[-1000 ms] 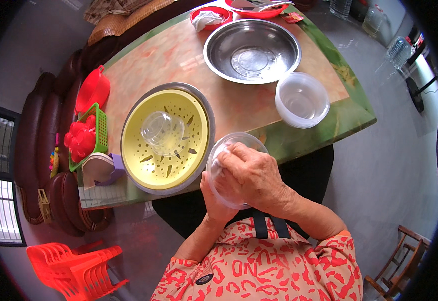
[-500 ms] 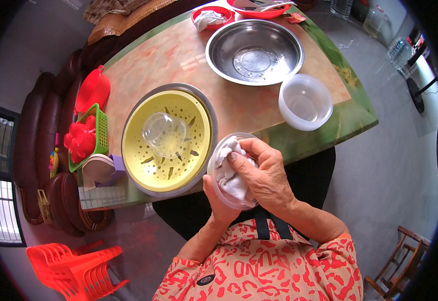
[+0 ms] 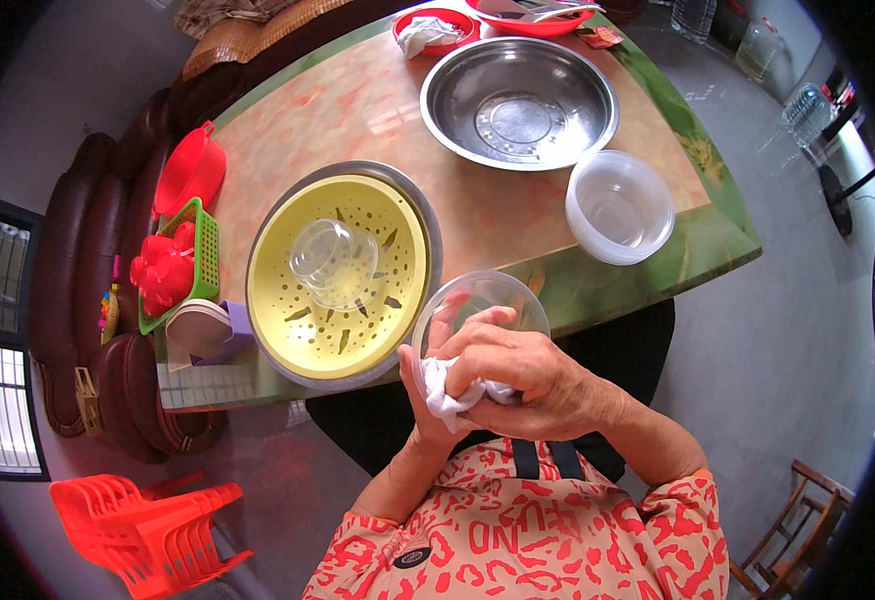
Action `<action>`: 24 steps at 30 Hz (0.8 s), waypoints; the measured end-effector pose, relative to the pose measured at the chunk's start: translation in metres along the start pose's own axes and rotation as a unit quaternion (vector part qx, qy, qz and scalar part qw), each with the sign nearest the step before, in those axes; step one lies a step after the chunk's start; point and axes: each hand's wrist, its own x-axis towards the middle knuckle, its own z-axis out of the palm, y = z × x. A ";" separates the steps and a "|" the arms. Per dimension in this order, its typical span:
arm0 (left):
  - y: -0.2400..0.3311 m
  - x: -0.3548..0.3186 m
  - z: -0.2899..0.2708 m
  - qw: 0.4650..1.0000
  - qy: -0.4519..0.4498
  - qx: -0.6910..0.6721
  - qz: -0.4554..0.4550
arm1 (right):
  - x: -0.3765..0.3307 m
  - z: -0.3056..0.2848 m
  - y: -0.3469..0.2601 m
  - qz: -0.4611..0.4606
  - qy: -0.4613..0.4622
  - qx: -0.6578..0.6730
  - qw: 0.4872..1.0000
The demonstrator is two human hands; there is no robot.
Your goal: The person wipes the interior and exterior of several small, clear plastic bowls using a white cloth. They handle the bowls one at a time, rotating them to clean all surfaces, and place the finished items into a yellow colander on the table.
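Observation:
Just past the table's near edge, my left hand (image 3: 421, 405) holds a clear round plastic bowl (image 3: 519, 290) from below and the left side. A bunched white cloth (image 3: 447, 395) is gripped in my right hand (image 3: 547, 385), its fingers curled over the bowl's near rim. Left of the bowl, a yellow colander (image 3: 282, 330) sits in a metal basin (image 3: 433, 235), with clear plastic bowls (image 3: 332, 262) lying in it. Translucent stacked bowls (image 3: 617, 205) stand to the right on the table.
A large steel basin (image 3: 517, 105) stands farther back, near red bowls (image 3: 437, 28) holding cloth and utensils. At the left edge are a green basket (image 3: 207, 250) with red items, a red basin (image 3: 192, 170) and a purple container (image 3: 240, 330). Red stacked chairs (image 3: 147, 530) stand at lower left.
My right hand and the cloth have shifted from inside the bowl toward its near rim. More of the bowl's clear far side now shows. The other items keep their places on the table.

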 end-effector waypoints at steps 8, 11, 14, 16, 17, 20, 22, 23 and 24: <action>-0.013 -0.011 -0.011 0.983 -0.093 -0.149 0.058 | 0.007 0.020 -0.010 0.209 0.217 0.134 0.944; -0.010 -0.012 -0.013 0.999 -0.035 0.000 0.009 | 0.006 0.024 -0.007 0.203 0.244 0.162 0.934; -0.009 -0.013 -0.014 0.992 0.058 0.093 -0.065 | 0.005 0.024 -0.008 0.165 0.217 0.126 0.954; -0.002 -0.014 -0.013 0.993 0.036 0.099 -0.061 | 0.002 0.020 -0.013 0.118 0.157 0.049 0.979; -0.001 -0.014 -0.011 0.994 0.026 0.091 -0.055 | 0.001 0.017 -0.012 0.073 0.122 0.025 0.990; 0.007 -0.004 0.005 0.997 0.023 0.064 -0.022 | 0.002 0.005 -0.012 -0.021 0.011 -0.021 0.999; 0.010 -0.005 0.009 0.996 0.023 0.074 -0.033 | -0.002 -0.001 -0.012 -0.040 -0.053 -0.084 0.994; 0.011 -0.005 0.009 0.996 0.022 0.079 -0.039 | -0.004 -0.004 -0.012 -0.049 -0.084 -0.115 0.989; 0.011 -0.006 0.007 0.996 0.017 0.084 -0.035 | -0.006 -0.006 -0.012 -0.064 -0.089 -0.157 0.982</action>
